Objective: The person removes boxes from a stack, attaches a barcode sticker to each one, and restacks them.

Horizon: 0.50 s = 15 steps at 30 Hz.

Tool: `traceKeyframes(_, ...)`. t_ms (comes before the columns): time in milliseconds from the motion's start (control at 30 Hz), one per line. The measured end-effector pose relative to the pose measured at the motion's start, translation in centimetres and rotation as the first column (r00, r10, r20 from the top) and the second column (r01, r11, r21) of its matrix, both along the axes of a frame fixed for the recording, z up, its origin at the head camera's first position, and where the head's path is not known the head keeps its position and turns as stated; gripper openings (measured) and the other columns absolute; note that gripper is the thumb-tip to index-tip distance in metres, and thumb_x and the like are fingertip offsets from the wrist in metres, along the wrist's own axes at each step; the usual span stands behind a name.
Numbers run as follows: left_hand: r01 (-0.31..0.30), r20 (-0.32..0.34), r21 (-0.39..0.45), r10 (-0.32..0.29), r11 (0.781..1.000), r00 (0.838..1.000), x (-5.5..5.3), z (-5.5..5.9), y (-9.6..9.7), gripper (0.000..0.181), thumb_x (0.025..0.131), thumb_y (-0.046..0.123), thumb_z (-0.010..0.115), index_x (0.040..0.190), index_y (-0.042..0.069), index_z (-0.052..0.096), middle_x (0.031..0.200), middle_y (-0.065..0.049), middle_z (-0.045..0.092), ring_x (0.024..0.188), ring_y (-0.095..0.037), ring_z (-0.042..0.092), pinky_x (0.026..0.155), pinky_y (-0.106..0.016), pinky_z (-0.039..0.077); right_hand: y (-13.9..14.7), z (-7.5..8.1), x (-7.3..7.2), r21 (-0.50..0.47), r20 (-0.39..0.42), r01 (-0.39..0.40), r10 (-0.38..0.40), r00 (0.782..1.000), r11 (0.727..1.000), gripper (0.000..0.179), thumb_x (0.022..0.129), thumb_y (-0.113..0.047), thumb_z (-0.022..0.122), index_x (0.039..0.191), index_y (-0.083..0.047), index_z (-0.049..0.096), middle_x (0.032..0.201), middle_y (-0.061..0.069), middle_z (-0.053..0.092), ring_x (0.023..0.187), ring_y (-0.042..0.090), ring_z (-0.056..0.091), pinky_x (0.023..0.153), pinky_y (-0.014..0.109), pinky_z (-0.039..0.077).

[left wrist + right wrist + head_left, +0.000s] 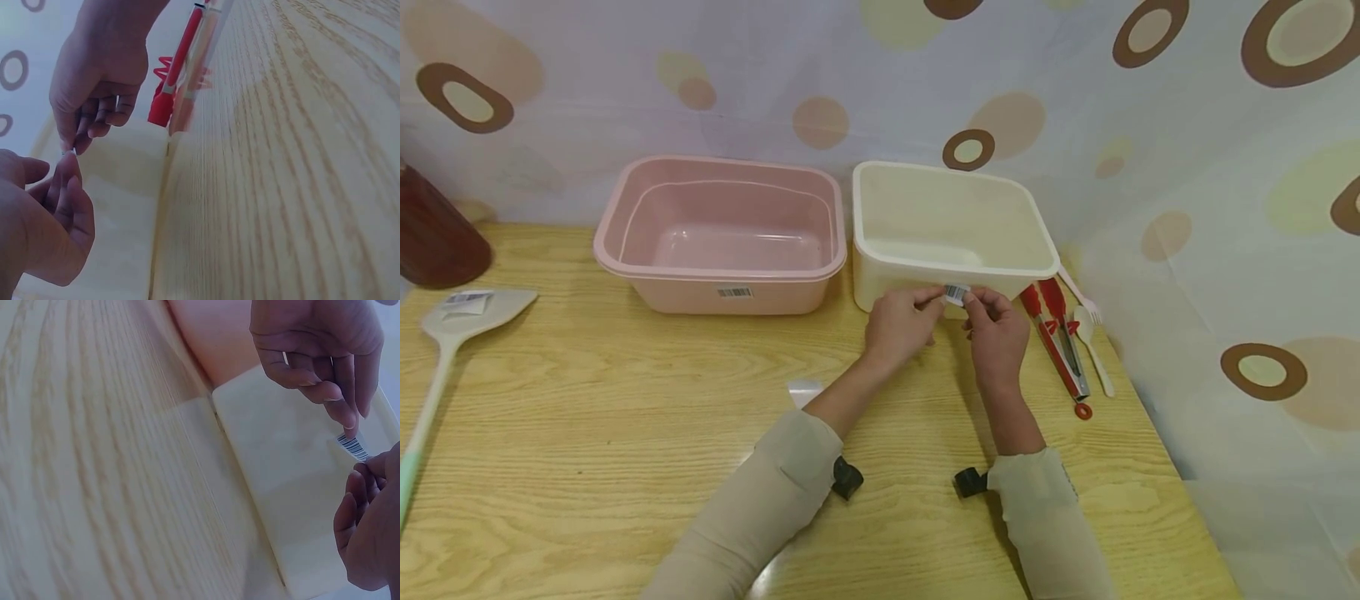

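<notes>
A small white barcode sticker point(955, 294) is in front of the cream bin point(891, 283), near the top of its front wall. My right hand point(1002, 337) pinches one end between thumb and finger. At the other end, a fingertip of my left hand point(898, 327) touches the sticker, while its thumb stands slightly apart in the left wrist view. From the right wrist side, the barcode sticker point(354, 447) shows its printed stripes and a slight bend, with my left hand point(322, 347) above it and my right hand point(375, 531) below.
Left of the cream bin stands a pink basin point(733, 296) with its own barcode label point(735, 292). Red tongs point(1060, 346), a white spoon point(1092, 343) and a pink fork point(1080, 293) lie at the right. A spatula point(463, 321) and dark red container point(437, 233) occupy the left.
</notes>
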<state>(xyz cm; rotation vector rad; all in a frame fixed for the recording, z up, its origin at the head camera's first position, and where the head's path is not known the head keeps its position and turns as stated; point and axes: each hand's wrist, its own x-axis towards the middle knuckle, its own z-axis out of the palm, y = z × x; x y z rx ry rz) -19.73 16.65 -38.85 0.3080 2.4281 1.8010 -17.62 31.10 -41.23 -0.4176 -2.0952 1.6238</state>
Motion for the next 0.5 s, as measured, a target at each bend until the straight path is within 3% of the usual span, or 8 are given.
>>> traceKeyframes(333,0.032,-0.002,0.046,-0.032,0.998,1.000,-0.11,-0.20,-0.08,0.030,0.102,0.025,0.058,0.127,0.018,0.073,0.094,-0.007,0.079,0.060,-0.027,0.070,0.039,-0.021,0.028,0.11,-0.05,-0.06,0.000,-0.009,-0.001,0.001,1.000,1.000,0.028,0.097,-0.027,0.069,0.106,0.000,0.072,0.079,-0.009,0.065,0.062,0.005,0.058,0.055,0.016,0.048)
traceKeyframes(500,0.027,0.048,0.107,-0.032,0.994,0.998,-0.22,-0.24,0.06,0.030,0.103,0.023,0.056,0.127,0.018,0.073,0.095,-0.005,0.078,0.064,-0.032,0.071,0.039,-0.021,0.030,0.21,-0.02,-0.06,0.006,-0.017,-0.006,0.007,1.000,1.000,0.030,0.097,-0.028,0.070,0.106,0.001,0.072,0.081,-0.002,0.066,0.062,0.006,0.058,0.055,0.016,0.048)
